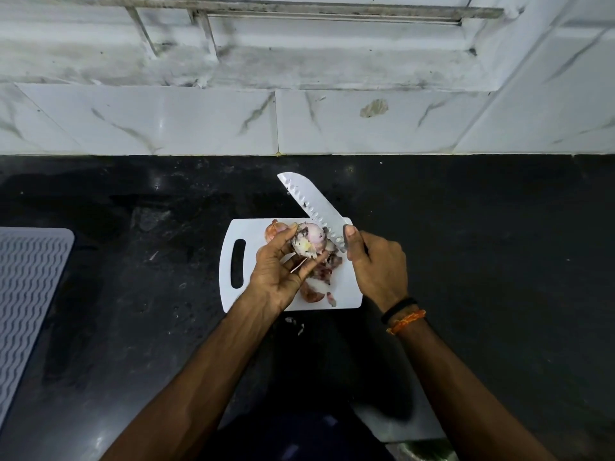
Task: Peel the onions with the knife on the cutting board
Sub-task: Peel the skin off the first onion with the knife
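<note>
Here the white plastic cutting board [349, 294] lies flat on the black stone bench [482, 244], its slotted handle [237, 263] at its left end. Above the middle of the board the left hand [279, 271] holds a partly peeled onion [307, 242], fingers [316, 261] curled under it and the thumb pressed against its upper left side; the onion shows pale flesh with purple streaks and some dark flecks, and it is lifted clear of the board. Just right of the onion the right hand [377, 261] grips the handle of a santoku knife [312, 207], fingers closed round it and the thumb laid along the heel of the blade. The blade slants up and to the left from the board's far right corner out over the bench beyond the board, and its heel touches the onion's right side. On the board, behind the left thumb, sits another onion [273, 230] with reddish-brown skin on it. Loose onion skins [312, 292] and purple scraps lie on the board's near half, below the held onion. A few small scraps [298, 326] rest on the bench just off the board's near edge. Well left of the board a grey ribbed mat [30, 311] lies on the bench. Behind the board rises a white marble-patterned tiled wall [199, 121]. The right wrist wears a black band [397, 309] and an orange thread [406, 322].
</note>
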Demonstrator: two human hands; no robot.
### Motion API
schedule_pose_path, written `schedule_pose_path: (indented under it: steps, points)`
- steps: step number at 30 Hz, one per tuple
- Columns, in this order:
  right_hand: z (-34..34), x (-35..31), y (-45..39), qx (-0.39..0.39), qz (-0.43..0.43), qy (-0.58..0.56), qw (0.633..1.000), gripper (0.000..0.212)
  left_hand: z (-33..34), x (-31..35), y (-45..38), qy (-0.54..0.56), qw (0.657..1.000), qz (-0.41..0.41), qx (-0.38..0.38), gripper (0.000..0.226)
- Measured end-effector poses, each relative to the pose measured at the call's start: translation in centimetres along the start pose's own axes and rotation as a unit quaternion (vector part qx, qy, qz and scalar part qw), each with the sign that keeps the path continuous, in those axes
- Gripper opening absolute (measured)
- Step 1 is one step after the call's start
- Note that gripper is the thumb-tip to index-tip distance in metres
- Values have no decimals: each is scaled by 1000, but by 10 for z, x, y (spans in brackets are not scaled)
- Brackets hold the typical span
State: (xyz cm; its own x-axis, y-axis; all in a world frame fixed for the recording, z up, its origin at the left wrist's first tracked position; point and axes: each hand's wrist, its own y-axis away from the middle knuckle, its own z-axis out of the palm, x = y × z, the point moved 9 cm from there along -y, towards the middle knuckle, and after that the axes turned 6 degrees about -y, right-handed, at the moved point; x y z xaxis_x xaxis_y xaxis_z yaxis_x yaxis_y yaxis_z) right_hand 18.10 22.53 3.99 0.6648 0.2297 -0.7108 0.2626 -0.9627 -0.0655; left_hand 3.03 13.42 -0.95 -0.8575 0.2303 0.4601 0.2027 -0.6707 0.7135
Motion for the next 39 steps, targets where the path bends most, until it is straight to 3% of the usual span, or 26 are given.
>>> schedule_pose_path:
  steps: [5,16,23,26,35,39]
  points:
    - [4,-15,6,-10,-38,-25,999,64,0,-1,1,2,1000,-4,-1,7]
    - [13,-17,8,-1,-5,63,998,79,-6,-6,1,-8,999,3,39,26]
    - [4,-37,21,2,-63,49,997,55,-7,4,0,-8,999,35,37,28]
    - [-6,-26,20,28,-30,48,998,61,-7,12,-2,5,999,51,9,42]
    - [-5,0,12,-25,47,73,996,44,-14,14,-5,-15,998,67,-14,27]
    - [-4,7,13,-7,76,65,995,54,-18,17,-3,-29,997,73,-7,37]
